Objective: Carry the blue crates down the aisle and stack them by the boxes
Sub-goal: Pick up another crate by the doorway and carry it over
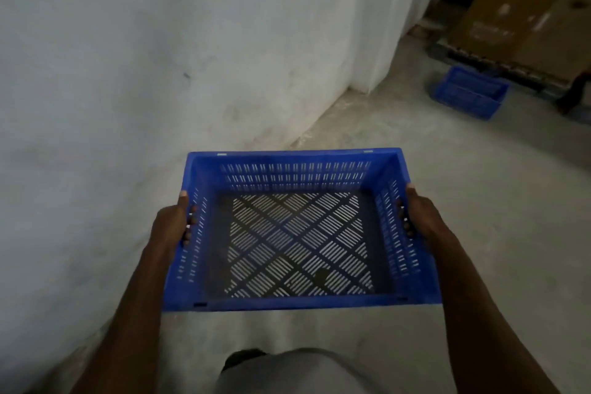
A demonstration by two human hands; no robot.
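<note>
Empty blue crate [300, 230] held level between both hands: left hand [171, 227] grips its left wall, right hand [423, 217] its right wall. Second crate [470, 93] rests far right.

The near crate [300, 230] is bright blue, its walls cut with rows of short upright slots and its floor with slatted squares set in a diamond lattice. A second crate [468, 91], the same blue, sits by a brown box [524, 3]. The wall [179, 41] is whitewashed and smudged, the floor [479, 169] pale grey.
</note>
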